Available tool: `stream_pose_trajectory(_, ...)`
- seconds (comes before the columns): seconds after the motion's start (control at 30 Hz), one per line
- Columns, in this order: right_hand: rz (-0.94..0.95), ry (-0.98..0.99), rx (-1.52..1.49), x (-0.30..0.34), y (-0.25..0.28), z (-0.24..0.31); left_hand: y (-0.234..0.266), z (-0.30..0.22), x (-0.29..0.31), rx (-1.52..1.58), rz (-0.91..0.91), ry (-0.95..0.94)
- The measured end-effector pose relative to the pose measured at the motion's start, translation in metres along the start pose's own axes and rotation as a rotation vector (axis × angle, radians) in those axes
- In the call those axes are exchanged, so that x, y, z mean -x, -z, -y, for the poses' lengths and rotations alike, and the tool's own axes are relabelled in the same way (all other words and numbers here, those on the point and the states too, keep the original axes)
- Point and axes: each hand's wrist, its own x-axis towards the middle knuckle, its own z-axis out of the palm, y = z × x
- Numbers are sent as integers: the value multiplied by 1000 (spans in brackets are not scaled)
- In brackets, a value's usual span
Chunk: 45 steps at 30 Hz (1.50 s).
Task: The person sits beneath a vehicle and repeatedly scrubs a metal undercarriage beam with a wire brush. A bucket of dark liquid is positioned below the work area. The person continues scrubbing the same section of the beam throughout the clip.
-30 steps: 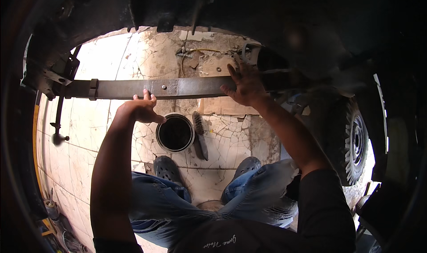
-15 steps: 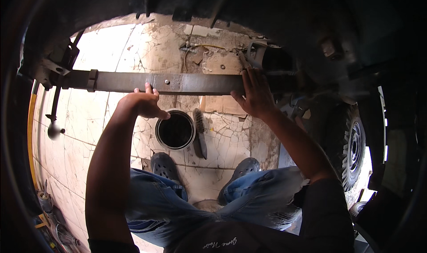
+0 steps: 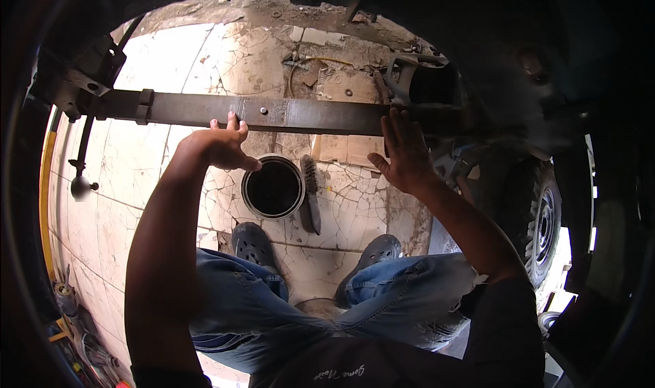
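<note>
A long dark steel leaf spring [image 3: 327, 117] runs across in front of me, with a clamp [image 3: 144, 106] round it at left and a small bright bolt head [image 3: 264, 111] near its middle. My left hand [image 3: 224, 148] rests its fingertips on the spring's near edge, just left of the bolt, thumb held apart. Farther right, my right hand [image 3: 407, 153] lies with outstretched fingers against the spring, its thumb spread. Neither hand is gripping anything. Below the spring, an open round can [image 3: 274, 217], dark inside, stands on the floor beside a wire brush [image 3: 310, 197].
Dark vehicle bodywork closes in above and at right. A rod with a ball end [image 3: 83, 187] hangs at left. A treaded wheel [image 3: 542, 217] stands at right. Cracked tiles [image 3: 341, 204] and flattened cardboard [image 3: 344, 146] cover the floor. Tools [image 3: 82, 333] lie at lower left.
My right hand has slid a little to the right along the spring. The left hand keeps its place near the bolt. The whole view has shifted slightly.
</note>
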Motion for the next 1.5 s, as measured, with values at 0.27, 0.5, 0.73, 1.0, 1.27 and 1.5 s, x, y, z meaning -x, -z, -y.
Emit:
stream_pose_trajectory(0.27, 3, -156, -68, -64, -9, -24, 11, -11, 1, -21, 48, 41)
stream_pose_trajectory(0.5, 24, -87, -9, -54, 10, -16, 5, -5, -5, -52, 4, 26)
stream_pose_trajectory(0.73, -15, 35, 15, -1, -4, -6, 0, -2, 2, -16, -17, 25)
stream_pose_trajectory(1.0, 122, -208, -75, -73, 2, -25, 10, -7, 3, 8, 29, 28)
stream_pose_trajectory(1.27, 44, -60, -57, -41, 0, -19, 4, -4, 3, -8, -11, 36)
stream_pose_trajectory(1.5, 79, -75, 18, -18, 4, -17, 13, -14, -3, -17, 55, 34)
